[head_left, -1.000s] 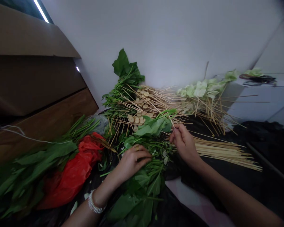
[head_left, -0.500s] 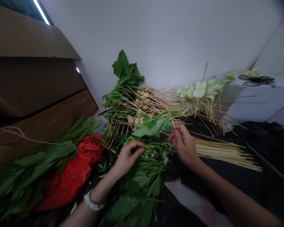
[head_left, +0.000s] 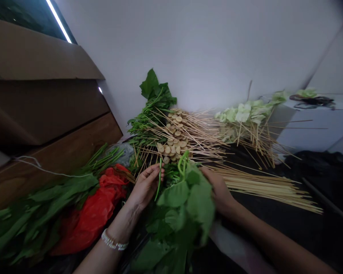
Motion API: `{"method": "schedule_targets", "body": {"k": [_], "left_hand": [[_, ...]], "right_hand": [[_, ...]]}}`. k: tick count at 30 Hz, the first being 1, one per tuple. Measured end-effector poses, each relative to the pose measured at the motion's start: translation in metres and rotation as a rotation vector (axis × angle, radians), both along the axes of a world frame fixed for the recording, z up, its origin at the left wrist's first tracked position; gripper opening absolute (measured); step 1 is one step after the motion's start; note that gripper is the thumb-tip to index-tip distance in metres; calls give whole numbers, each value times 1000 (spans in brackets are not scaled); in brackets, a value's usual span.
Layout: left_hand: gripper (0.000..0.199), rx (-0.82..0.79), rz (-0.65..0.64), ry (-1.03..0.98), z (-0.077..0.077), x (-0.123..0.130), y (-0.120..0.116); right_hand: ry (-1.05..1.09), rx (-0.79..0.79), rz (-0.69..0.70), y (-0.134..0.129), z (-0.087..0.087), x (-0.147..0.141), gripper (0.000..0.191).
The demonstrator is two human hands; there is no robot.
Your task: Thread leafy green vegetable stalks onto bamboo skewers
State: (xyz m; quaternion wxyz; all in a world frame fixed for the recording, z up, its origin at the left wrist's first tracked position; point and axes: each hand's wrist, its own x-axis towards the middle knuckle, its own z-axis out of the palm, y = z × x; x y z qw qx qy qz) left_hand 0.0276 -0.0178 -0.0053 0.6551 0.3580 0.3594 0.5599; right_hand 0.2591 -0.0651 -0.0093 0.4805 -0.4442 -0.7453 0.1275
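Observation:
Between thumb and fingers, my left hand (head_left: 148, 183) pinches a thin green stem (head_left: 159, 180); a beaded bracelet circles that wrist. My right hand (head_left: 218, 188) is behind a bunch of leafy greens (head_left: 188, 190) that hangs over the pile in the middle. Its fingertips are hidden by the leaves, so what they grip cannot be made out. More broad leaves (head_left: 153, 253) lie below, nearest me. Just beyond my hands are skewered round slices (head_left: 174, 146), and a fan of bare wooden skewers (head_left: 268, 186) lies right of my right hand.
A red plastic bag (head_left: 88, 215) and large leaves (head_left: 45, 205) lie at the left, below a cardboard box (head_left: 45, 102). Skewered pale green leaves (head_left: 242, 112) stand at the back right. Bundled greens (head_left: 154, 102) lean against the white wall (head_left: 205, 49).
The leafy greens near my right hand have swung down toward me and now cover its fingers. My left hand has moved slightly left and now pinches a stem. The view has shifted a little.

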Motion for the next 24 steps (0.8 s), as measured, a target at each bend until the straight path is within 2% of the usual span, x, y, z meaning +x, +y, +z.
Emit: {"method": "schedule_targets", "body": {"k": [4, 11, 24], "left_hand": [[35, -1, 16, 77, 3, 3, -5], [38, 18, 14, 186, 11, 7, -13], [35, 88, 32, 288, 3, 5, -11]], "right_hand": [[-130, 26, 100, -1, -8, -8, 25], [-193, 33, 78, 1, -20, -11, 28], [-224, 15, 60, 4, -26, -10, 30]]}}
